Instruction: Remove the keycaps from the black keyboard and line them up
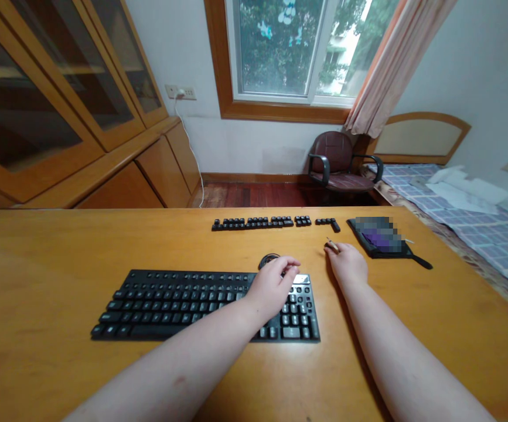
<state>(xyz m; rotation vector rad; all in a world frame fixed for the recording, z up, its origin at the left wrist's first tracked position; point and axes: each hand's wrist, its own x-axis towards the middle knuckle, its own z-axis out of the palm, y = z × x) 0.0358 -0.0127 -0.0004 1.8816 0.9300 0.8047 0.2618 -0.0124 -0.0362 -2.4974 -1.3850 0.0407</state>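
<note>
A black keyboard (pixel 166 316) lies on the wooden desk. Keycaps sit on its lower rows, while bare switches show along the upper rows and part of the number pad. My left hand (pixel 273 284) rests over its upper right part, fingers loosely bent and apart, with nothing visible in them. It hides some of the keys. To the right of the keyboard, my right hand (pixel 348 264) is closed near the desk top, pinching a small slim tool (pixel 331 244) whose thin tip points up and away. Most of the tool is hidden by my fingers.
Loose black keycaps (pixel 258 223) lie in rows near the desk's far edge. A coiled cable (pixel 268 259) sits behind the keyboard. On the right lies a black pouch (pixel 379 253) with a strap. Beyond the desk (pixel 51 252) stand a chair (pixel 335 155), a bed (pixel 469 217) and cabinets (pixel 122 181).
</note>
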